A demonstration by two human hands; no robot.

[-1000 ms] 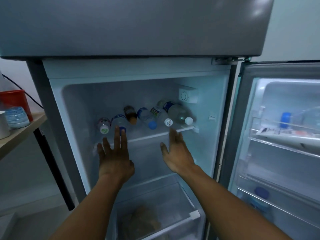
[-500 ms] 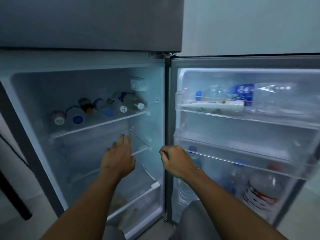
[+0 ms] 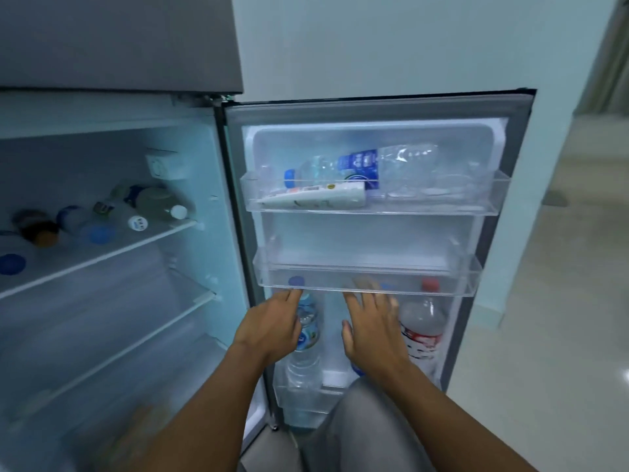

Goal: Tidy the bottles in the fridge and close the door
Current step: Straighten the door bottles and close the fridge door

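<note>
Head cam view: the fridge door (image 3: 374, 110) is swung wide open and both hands are up in front of its lower part. The left hand (image 3: 269, 327) has its fingers loosely spread, holding nothing, and it sits right in front of a clear water bottle with a blue cap (image 3: 304, 330) standing upright in the bottom door bin; can't tell if it's actually touching it. The right hand (image 3: 372, 330) is open too, fingers splayed and empty, its fingertips just under the middle door shelf (image 3: 367, 277), which looks bare. Just to the right of that hand stands a bigger bottle with a red cap and red-and-white label (image 3: 422, 330). Well above both hands, the top door shelf (image 3: 371, 199) holds a clear blue-labelled bottle lying on its side (image 3: 360, 166) with a white tube (image 3: 316, 197) in front of it. Off to the left of the left hand, inside the fridge, a row of bottles (image 3: 102, 219) lies on the upper shelf, caps facing out, a bit blurry.
</note>
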